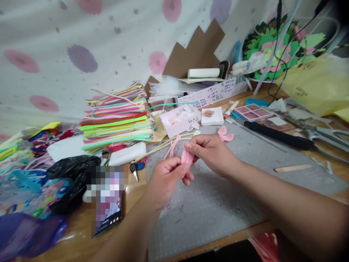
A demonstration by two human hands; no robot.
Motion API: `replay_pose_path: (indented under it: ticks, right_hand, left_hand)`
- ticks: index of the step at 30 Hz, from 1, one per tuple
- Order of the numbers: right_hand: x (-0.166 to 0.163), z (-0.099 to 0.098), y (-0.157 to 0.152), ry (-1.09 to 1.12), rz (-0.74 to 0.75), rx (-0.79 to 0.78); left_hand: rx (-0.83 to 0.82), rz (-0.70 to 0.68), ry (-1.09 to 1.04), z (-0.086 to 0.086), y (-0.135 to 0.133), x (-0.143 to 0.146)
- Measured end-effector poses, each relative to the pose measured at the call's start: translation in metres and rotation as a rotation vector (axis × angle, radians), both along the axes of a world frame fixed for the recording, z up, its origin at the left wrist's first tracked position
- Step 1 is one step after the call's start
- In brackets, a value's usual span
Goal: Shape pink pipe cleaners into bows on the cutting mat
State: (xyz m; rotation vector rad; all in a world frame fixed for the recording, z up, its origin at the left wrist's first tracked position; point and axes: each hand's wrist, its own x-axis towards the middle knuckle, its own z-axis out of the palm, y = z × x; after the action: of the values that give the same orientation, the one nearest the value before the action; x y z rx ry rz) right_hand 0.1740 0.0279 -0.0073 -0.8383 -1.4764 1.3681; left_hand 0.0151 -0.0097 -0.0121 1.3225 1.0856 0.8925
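Between thumbs and fingers, my left hand [168, 178] and my right hand [208, 151] both pinch a pink pipe-cleaner petal [187, 157], above a grey cutting mat [207, 207]. Loose pink pipe-cleaner ends [174, 143] stick up behind the left fingers. Just beyond my right hand lies a finished-looking pink pipe-cleaner piece [225, 134] with several petals. A few pale pipe cleaners [155, 150] rest along the mat's far edge. My fingers partly cover the petal's lower end.
Bundled coloured pipe cleaners [117, 120] are stacked at the back left. A phone [109, 203], keys [135, 171] and a black plastic bag [72, 178] lie on the left. To the right are scissors [324, 136], a black-handled tool [278, 134], a wooden stick [294, 168] and a colour palette [253, 112].
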Motion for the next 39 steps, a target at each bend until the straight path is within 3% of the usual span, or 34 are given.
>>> replay_pose_path:
  ticks: [9, 14, 18, 24, 30, 34, 39]
  right_hand:
    - [-0.001, 0.001, -0.002, -0.073, 0.057, 0.024]
    - [-0.002, 0.004, -0.003, -0.16, -0.021, 0.091]
    - [-0.002, 0.008, -0.006, -0.264, -0.081, 0.23]
    - [-0.001, 0.002, -0.005, -0.377, -0.17, 0.58]
    - [-0.002, -0.002, -0.008, -0.395, -0.184, 0.668]
    - [0.0, -0.002, -0.005, -0.289, -0.202, 0.575]
    - [0.005, -0.008, 0.004, 0.122, 0.026, 0.096]
  left_hand:
    - [-0.013, -0.003, -0.044, 0.001, 0.001, 0.003]
    - [0.072, -0.029, 0.033, -0.001, 0.0, 0.0]
    - [0.196, -0.087, 0.142, 0.004, -0.002, -0.003]
    - [0.408, -0.147, 0.242, 0.008, -0.006, -0.005]
    - [0.489, -0.176, 0.241, 0.007, -0.006, -0.005]
    - [0.423, -0.11, 0.198, 0.001, -0.003, -0.004]
    - [0.244, -0.02, 0.006, -0.011, -0.001, -0.003]
